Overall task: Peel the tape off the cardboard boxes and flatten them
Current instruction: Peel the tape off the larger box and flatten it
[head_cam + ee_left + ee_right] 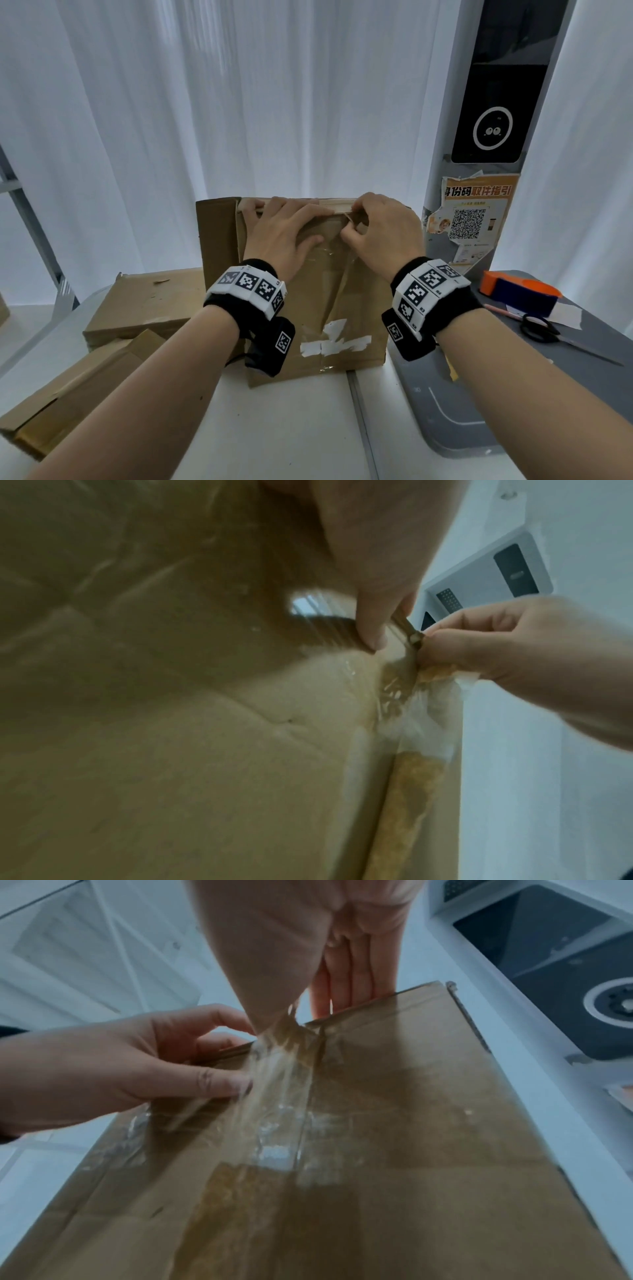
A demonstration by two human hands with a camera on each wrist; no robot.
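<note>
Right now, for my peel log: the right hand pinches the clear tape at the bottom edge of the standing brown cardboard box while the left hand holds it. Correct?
Wrong edge: in the head view the right hand pinches the clear tape at the top edge of the standing brown cardboard box. Rest holds.

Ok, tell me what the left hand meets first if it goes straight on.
The left hand grips the cardboard box at its top edge, fingers over it. Past that edge, probably the white curtain; depth is unclear.
</note>
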